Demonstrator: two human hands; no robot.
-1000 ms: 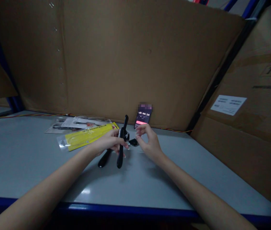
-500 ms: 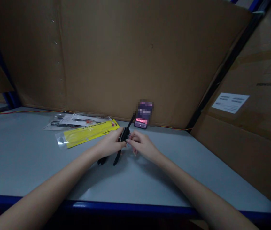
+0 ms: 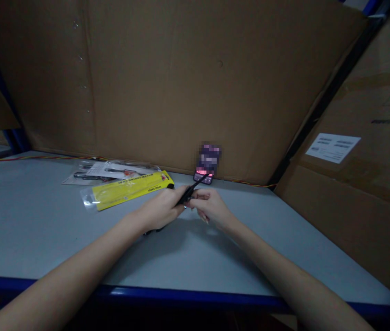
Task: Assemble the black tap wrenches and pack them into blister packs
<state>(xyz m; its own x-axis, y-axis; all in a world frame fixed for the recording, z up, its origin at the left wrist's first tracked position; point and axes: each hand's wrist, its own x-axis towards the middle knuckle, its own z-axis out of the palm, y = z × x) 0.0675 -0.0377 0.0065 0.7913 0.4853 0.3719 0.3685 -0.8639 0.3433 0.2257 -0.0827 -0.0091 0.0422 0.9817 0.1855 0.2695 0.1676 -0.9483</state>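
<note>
My left hand (image 3: 165, 207) is closed around a black tool (image 3: 188, 193) with a slim shaft pointing up and to the right. Part of its lower end pokes out below the palm, and another black end shows above the knuckles; most of its body is covered by the hand. Its exact kind is not clear. My right hand (image 3: 212, 207) is closed, its thumb and fingertips pinched against the tool's side near some small shiny metal. Whether they grip the tool or a small separate part cannot be made out. Both hands are just above the grey table (image 3: 215, 266).
A lit phone (image 3: 202, 177) leans against the cardboard wall (image 3: 153, 92) behind my hands. To the left lie a yellow package (image 3: 129, 191) and clear bags (image 3: 88, 172) with dark items. A labelled cardboard box (image 3: 353, 193) bounds the right. Along the front runs a blue edge (image 3: 181, 295).
The black tool has turned in my left hand, so its shaft slants further right across the phone. My right hand has shifted slightly right and stays at the tool.
</note>
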